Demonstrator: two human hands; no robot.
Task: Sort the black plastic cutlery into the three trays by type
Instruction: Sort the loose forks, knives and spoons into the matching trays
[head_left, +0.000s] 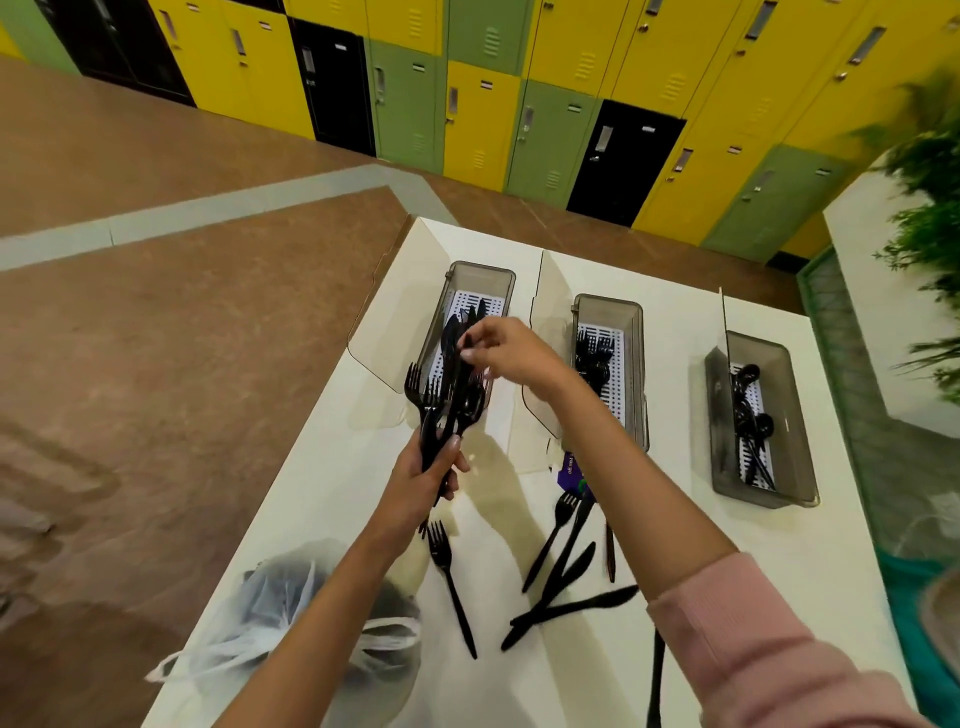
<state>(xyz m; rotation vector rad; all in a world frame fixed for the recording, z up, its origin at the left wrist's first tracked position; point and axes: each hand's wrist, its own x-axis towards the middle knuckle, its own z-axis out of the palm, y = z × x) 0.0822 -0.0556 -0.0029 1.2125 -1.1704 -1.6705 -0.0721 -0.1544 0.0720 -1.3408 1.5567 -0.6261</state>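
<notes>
My left hand (425, 475) grips a bunch of black cutlery (441, 405), forks and others, fanned upward in front of the left tray (506, 283). My right hand (506, 351) reaches over that tray and pinches the top of one black piece from the bunch. The left tray holds knives. Forks lie in the middle tray (635, 332), spoons in the right tray (789, 395). Loose forks and knives (563, 566) are scattered on the white table (691, 530) near me, and a single fork (451, 582) lies left of them.
A crumpled clear plastic bag (291, 613) sits at the table's near left corner. A purple packet (569, 470) lies under my right forearm. Open tray lids stand beside each tray. Lockers line the far wall; plants stand at the right.
</notes>
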